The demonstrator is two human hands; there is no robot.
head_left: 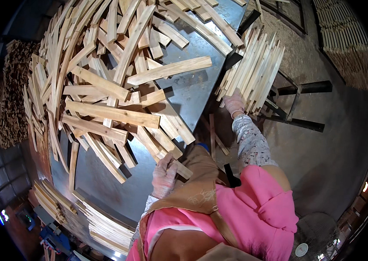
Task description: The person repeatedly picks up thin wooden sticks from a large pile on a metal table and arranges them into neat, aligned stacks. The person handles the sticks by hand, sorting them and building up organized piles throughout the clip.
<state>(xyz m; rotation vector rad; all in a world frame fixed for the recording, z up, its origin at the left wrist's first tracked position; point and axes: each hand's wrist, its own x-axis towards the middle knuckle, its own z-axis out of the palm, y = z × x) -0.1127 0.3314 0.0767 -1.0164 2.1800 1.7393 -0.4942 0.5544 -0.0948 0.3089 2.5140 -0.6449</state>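
Honey-tan long wooden strips (112,114) with brown grain, a blue-grey flat metal counter (197,90), cream slim wooden slats (253,65), a black angular metal frame (310,88); a bright pink cloth top (253,200), brown apron (197,176) with pale line-work, white cloth sleeve (251,141) with dark floral specks, pinkish-white fabric gloves (164,179)

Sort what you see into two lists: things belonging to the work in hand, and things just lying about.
Seemingly in use:
- left hand, holding a wooden strip
- right hand, at the strip stack
- metal table bearing jumbled strips

Apparently just about:
- fan
- blue machine
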